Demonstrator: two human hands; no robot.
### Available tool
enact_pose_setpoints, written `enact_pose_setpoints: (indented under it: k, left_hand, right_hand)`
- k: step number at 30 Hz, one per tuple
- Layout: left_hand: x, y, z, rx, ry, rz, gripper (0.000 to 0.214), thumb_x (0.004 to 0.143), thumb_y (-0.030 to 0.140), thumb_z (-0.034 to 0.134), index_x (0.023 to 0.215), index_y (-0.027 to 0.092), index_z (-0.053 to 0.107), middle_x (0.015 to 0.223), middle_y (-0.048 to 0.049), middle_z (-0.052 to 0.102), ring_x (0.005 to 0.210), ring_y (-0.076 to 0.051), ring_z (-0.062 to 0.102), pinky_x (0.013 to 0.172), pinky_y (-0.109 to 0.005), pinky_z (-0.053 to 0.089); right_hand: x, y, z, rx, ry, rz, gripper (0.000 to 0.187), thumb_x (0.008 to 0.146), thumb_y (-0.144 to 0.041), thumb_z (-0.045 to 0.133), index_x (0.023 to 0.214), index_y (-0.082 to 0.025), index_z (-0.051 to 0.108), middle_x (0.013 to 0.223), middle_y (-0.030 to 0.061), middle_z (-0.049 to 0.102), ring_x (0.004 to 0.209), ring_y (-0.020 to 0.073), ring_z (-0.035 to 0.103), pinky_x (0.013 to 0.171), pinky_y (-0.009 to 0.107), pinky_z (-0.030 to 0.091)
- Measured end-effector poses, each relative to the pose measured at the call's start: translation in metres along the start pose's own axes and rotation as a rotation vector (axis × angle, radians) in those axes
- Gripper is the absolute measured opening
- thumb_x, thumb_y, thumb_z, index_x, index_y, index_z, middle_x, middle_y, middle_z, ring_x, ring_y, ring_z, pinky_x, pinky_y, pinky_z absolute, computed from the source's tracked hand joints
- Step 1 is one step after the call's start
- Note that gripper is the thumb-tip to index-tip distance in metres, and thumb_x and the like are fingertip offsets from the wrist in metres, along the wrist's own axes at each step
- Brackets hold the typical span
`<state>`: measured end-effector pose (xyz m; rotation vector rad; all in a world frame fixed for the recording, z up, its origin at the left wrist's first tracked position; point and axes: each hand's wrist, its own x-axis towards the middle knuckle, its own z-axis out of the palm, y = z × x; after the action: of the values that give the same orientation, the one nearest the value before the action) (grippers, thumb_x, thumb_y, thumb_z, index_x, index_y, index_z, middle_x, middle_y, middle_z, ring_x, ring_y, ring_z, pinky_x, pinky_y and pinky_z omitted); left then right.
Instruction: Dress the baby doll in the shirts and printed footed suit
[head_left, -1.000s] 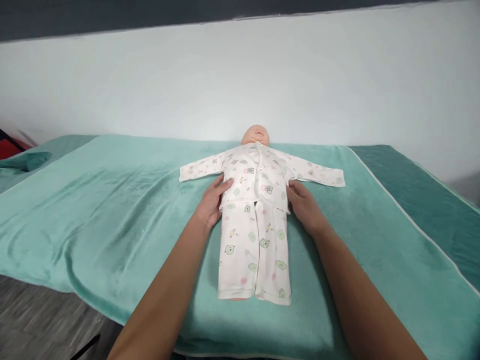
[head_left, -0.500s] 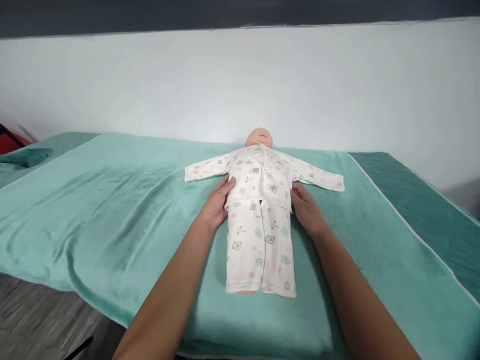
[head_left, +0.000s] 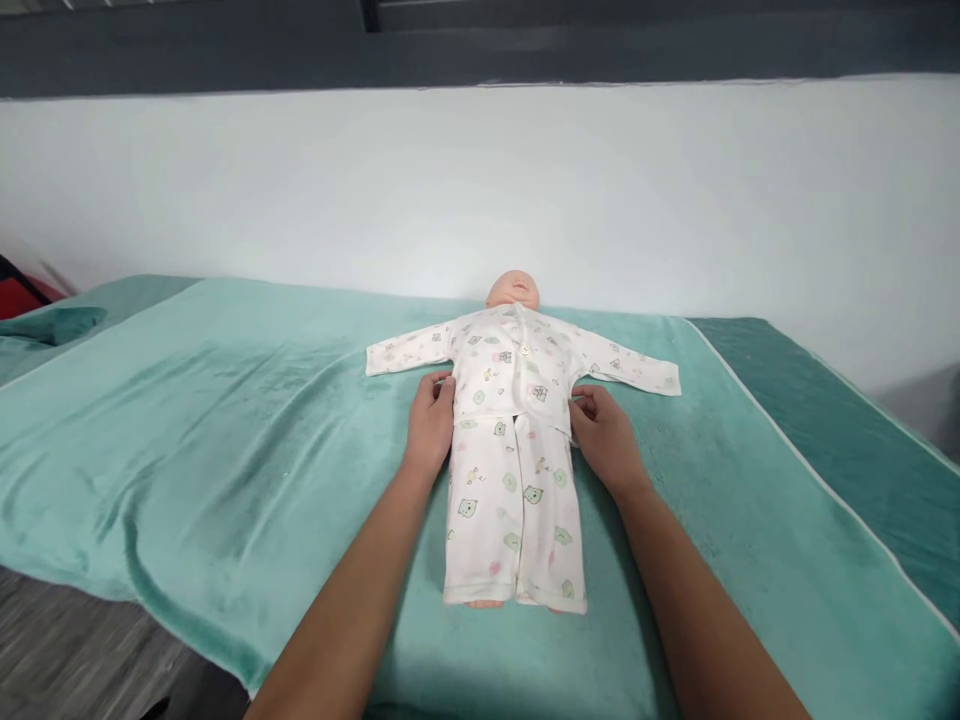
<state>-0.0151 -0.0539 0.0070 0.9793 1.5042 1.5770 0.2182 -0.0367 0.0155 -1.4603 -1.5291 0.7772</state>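
Note:
A baby doll (head_left: 514,290) lies on its back, its head towards the wall. It wears a white long-sleeved shirt (head_left: 491,375) with small animal prints, a button in front and both sleeves spread out. Matching white trousers (head_left: 484,525) cover its legs, with a little of the feet showing under the cuffs. At the shirt's left side, my left hand (head_left: 430,425) is closed, thumb and curled fingers on the edge of the cloth. My right hand (head_left: 606,440) pinches the shirt's right side near the hem. The fingertips are partly hidden.
A light green plush blanket (head_left: 225,450) with some folds covers the table under the doll. Darker green cloth (head_left: 840,420) shows at the right. A white wall (head_left: 300,190) stands close behind, and grey floor (head_left: 67,640) shows at the lower left.
The view has tilted up slightly. My left thumb has shifted off the shirt's front to its side edge. My right hand stays at the shirt's right side; the doll lies as before.

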Motion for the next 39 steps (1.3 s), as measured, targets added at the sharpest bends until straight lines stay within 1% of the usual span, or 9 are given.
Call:
enact_pose_setpoints:
  k: [5, 11, 14, 18, 22, 25, 28, 32, 39]
  left_hand:
    - [-0.001, -0.004, -0.003, 0.018, 0.003, 0.025, 0.031, 0.087, 0.050, 0.063, 0.100, 0.022, 0.066, 0.079, -0.0025, 0.066, 0.069, -0.016, 0.057, 0.063, -0.026, 0.043]
    - [-0.006, -0.002, -0.007, 0.044, 0.025, 0.002, 0.036, 0.085, 0.052, 0.065, 0.105, 0.023, 0.063, 0.067, 0.0020, 0.059, 0.058, -0.013, 0.051, 0.054, -0.023, 0.037]
    - [-0.007, -0.002, -0.008, 0.030, 0.041, -0.012, 0.035, 0.083, 0.049, 0.068, 0.105, 0.022, 0.063, 0.065, 0.0037, 0.055, 0.053, -0.011, 0.045, 0.050, -0.023, 0.035]
    - [-0.002, -0.004, -0.007, -0.047, 0.117, 0.014, 0.028, 0.080, 0.041, 0.071, 0.098, 0.022, 0.064, 0.061, 0.0064, 0.047, 0.052, -0.009, 0.040, 0.050, -0.022, 0.034]
    - [0.006, -0.005, -0.006, -0.141, 0.181, 0.019, 0.021, 0.079, 0.037, 0.069, 0.091, 0.021, 0.063, 0.059, 0.0078, 0.041, 0.049, -0.008, 0.035, 0.047, -0.022, 0.029]
    - [0.011, -0.003, -0.006, -0.195, 0.195, 0.015, 0.021, 0.078, 0.037, 0.070, 0.089, 0.021, 0.062, 0.056, 0.0094, 0.034, 0.046, -0.007, 0.030, 0.045, -0.022, 0.025]
    - [0.014, -0.001, -0.006, -0.218, 0.179, 0.016, 0.022, 0.077, 0.036, 0.070, 0.089, 0.020, 0.062, 0.055, 0.0095, 0.035, 0.046, -0.007, 0.031, 0.046, -0.021, 0.027]
    - [0.015, -0.001, -0.007, -0.214, 0.161, 0.010, 0.020, 0.078, 0.035, 0.069, 0.089, 0.020, 0.062, 0.055, 0.0084, 0.041, 0.047, -0.007, 0.034, 0.047, -0.021, 0.030]
    - [0.015, -0.001, -0.005, -0.195, 0.142, -0.022, 0.022, 0.079, 0.038, 0.071, 0.091, 0.020, 0.065, 0.059, 0.0065, 0.043, 0.051, -0.008, 0.037, 0.048, -0.022, 0.032]
  right_hand:
    - [-0.002, 0.001, -0.002, -0.008, -0.005, 0.009, 0.022, 0.084, -0.038, 0.056, 0.100, -0.024, 0.055, 0.058, -0.0072, 0.050, 0.055, 0.0155, 0.045, 0.058, 0.029, 0.035]
    - [-0.006, -0.007, -0.006, -0.004, -0.011, 0.079, 0.019, 0.078, -0.029, 0.052, 0.096, -0.024, 0.054, 0.056, -0.0081, 0.051, 0.051, 0.0144, 0.043, 0.055, 0.028, 0.034]
    - [-0.008, -0.009, -0.008, -0.028, 0.019, 0.104, 0.017, 0.077, -0.029, 0.053, 0.093, -0.023, 0.056, 0.056, -0.0072, 0.052, 0.051, 0.0145, 0.043, 0.054, 0.028, 0.033]
    - [-0.010, -0.006, -0.013, -0.130, 0.117, 0.064, 0.018, 0.087, -0.039, 0.052, 0.082, -0.022, 0.059, 0.062, -0.0016, 0.058, 0.058, 0.0169, 0.048, 0.057, 0.031, 0.034]
    - [-0.003, -0.013, -0.015, -0.125, 0.253, -0.123, 0.024, 0.091, -0.044, 0.054, 0.087, -0.022, 0.063, 0.087, 0.0055, 0.066, 0.081, 0.0219, 0.059, 0.073, 0.035, 0.044]
    - [0.012, -0.035, -0.007, -0.048, 0.143, -0.375, 0.022, 0.094, -0.038, 0.053, 0.106, -0.024, 0.065, 0.112, 0.0079, 0.066, 0.104, 0.0233, 0.061, 0.092, 0.039, 0.046]
    - [0.034, -0.061, 0.008, -0.072, 0.033, -0.471, 0.020, 0.095, -0.033, 0.050, 0.101, -0.024, 0.067, 0.113, 0.0068, 0.068, 0.109, 0.0233, 0.059, 0.098, 0.040, 0.043]
    - [0.056, -0.082, 0.024, -0.141, 0.035, -0.415, 0.023, 0.093, -0.033, 0.052, 0.074, -0.023, 0.059, 0.089, 0.0040, 0.066, 0.088, 0.0202, 0.059, 0.085, 0.036, 0.043]
    - [0.066, -0.087, 0.036, -0.222, 0.014, -0.170, 0.018, 0.079, -0.034, 0.062, 0.080, -0.024, 0.047, 0.076, 0.0002, 0.060, 0.066, 0.0170, 0.051, 0.061, 0.031, 0.036]
